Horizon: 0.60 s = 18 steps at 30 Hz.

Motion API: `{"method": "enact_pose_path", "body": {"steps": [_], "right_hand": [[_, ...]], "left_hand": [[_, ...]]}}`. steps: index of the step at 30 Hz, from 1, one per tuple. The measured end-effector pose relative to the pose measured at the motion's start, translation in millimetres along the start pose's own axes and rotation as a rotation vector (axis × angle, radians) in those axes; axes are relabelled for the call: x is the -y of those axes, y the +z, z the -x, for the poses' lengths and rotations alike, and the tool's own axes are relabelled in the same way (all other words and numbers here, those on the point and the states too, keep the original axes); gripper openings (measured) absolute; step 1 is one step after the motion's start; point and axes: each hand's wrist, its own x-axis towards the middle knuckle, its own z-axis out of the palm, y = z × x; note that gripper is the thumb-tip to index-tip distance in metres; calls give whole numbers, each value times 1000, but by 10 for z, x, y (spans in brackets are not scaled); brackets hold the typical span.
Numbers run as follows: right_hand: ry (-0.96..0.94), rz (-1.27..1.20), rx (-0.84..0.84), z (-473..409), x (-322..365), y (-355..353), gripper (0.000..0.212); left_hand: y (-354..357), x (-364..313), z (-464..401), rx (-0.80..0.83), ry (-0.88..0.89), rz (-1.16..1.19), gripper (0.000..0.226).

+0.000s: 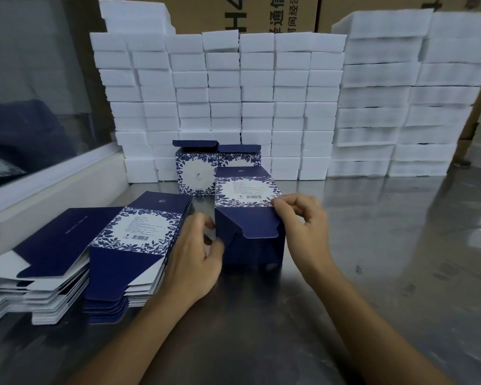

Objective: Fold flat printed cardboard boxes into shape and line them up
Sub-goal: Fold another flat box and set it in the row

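Hands work a half-formed box (pixel 249 215) standing on the steel table (pixel 372 245), near its middle; the box leans away from the camera, its label face with barcode turned up and its navy end flaps toward the person. The right hand (pixel 300 220) pinches the box's upper right corner between thumb and forefinger, at the seam where label meets flap, the other fingers curled; the box lies to the left of this grip. The left hand (pixel 197 251) is at the box's left edge, fingers curled against the side flap; it seems to grip that edge, though the fingertips are partly hidden. Just left of that hand lies a stack of flats (pixel 128 254), printed side up, and beside it a second stack (pixel 39 262) showing plain navy. Behind the box, touching each other, two finished boxes (pixel 196 173) stand upright with lids open; the held box stands just in front of them. Behind these rises a wall of white foam blocks (pixel 233 93); brown cartons (pixel 250 12) stand behind it.
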Motion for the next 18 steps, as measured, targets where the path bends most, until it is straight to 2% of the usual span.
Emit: {"method": "enact_pose_path", "body": {"steps": [1,3,5,8,10,18], "right_hand": [[-18,15,8,7,-6,0,12],[-70,68,33,21,-13,3,17],[-149,153,53,37,-18,13,17],[-343,352,26,71,-28,29,7],[-464,465,28,106,-28,69,15],[-582,656,53,285,51,292,18]], "left_hand": [[-10,-29,-3,-49,21,47,12],[-33,-76,-12,-111,79,74,35],[-47,-110,-19,-99,132,57,41],[-44,-104,-22,-85,153,45,40],[-45,-97,-27,-125,166,58,37],[-9,-175,0,-273,257,15,24]]}}
